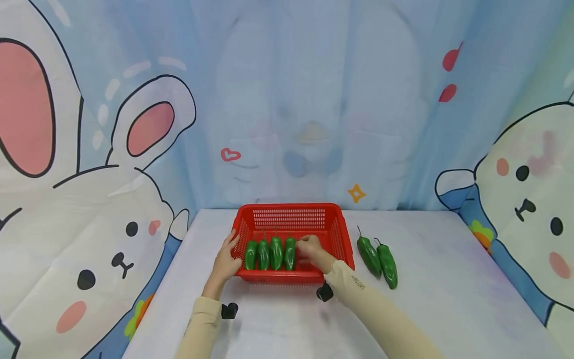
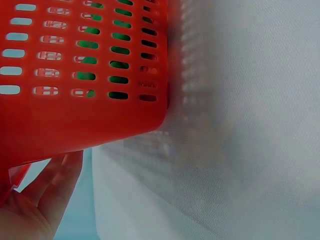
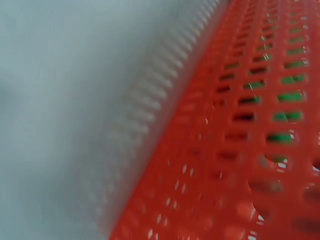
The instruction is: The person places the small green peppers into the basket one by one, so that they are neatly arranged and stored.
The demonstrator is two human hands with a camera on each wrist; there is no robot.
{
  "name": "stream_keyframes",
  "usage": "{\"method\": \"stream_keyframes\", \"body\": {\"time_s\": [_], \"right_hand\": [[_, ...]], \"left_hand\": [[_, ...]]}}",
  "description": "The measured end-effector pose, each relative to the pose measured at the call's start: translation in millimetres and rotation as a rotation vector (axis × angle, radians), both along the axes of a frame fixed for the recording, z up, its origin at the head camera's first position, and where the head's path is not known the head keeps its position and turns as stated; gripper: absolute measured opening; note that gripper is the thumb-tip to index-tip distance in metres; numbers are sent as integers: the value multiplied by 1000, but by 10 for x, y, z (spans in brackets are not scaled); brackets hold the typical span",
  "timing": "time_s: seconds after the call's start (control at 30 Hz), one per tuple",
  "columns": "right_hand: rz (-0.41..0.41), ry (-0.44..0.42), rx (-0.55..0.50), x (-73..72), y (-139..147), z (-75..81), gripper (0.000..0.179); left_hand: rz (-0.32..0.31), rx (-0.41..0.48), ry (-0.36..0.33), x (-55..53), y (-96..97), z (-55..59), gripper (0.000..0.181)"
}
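Note:
A red plastic basket with slotted walls stands on the table. Inside it several green chili peppers lie side by side in a row, stems to the back. My left hand holds the basket's left rim, its thumb over the edge; in the left wrist view fingers show by the outer wall. My right hand reaches over the front rim into the basket, fingers bent, fingertips right beside the rightmost pepper of the row. Its palm side is hidden, so I cannot tell whether it holds anything.
Two more green chili peppers lie on the white-covered table right of the basket. A curtain with cartoon rabbits hangs behind the table and along both sides. The basket's slotted wall fills much of the right wrist view.

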State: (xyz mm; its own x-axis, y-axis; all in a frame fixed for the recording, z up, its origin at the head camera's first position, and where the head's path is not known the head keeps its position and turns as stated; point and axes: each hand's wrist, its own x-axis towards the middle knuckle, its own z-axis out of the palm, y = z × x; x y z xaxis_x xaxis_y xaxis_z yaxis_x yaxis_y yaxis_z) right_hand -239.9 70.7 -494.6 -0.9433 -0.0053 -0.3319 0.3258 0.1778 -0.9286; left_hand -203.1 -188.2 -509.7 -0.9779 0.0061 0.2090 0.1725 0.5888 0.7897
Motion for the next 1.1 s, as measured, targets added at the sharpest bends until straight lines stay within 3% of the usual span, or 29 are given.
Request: {"method": "stream_keyframes", "body": {"time_s": [0.17,0.5,0.87,1.1], "right_hand": [[5,41,32,6,129,97,44],[12,165,93,-52,400,475,51],[96,304,54,78,806,700,51],[14,322,52,154,1176,769,57]], "left_hand": [[-8,-11,-8,29,-14,14,77],[-16,-9,-12,11,-56,46,77],[-31,-19,-44,30,-77,23,78],[-33,-12,-60,29,-54,17,78]]}}
